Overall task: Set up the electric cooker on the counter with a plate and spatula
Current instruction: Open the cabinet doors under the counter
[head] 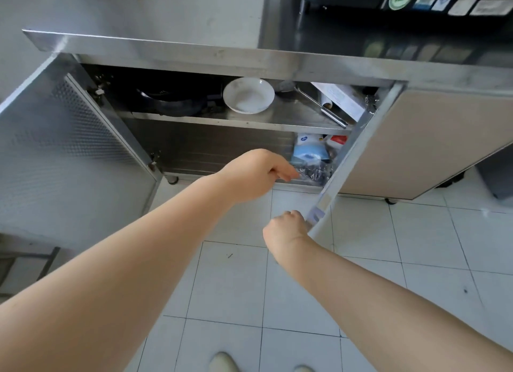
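At nine o'clock the left cabinet door (55, 127) stands swung wide, its perforated inner face showing. Inside, on the upper shelf (249, 120), a dark pan-like cooker (172, 102) sits at about eleven o'clock, with stacked white plates (248, 95) just beside it toward twelve, and a long metal utensil (322, 105), perhaps the spatula, lying slanted at one o'clock next to a white box (342, 98). The left hand (258, 172) reaches toward the lower compartment, fingers curled loosely, holding nothing, near a clear bag (315, 173) and blue packets (309, 148). The right hand (287, 227), at centre, has its fingers closed on the edge of the right door (347, 160). The steel table (194, 16) spans the top.
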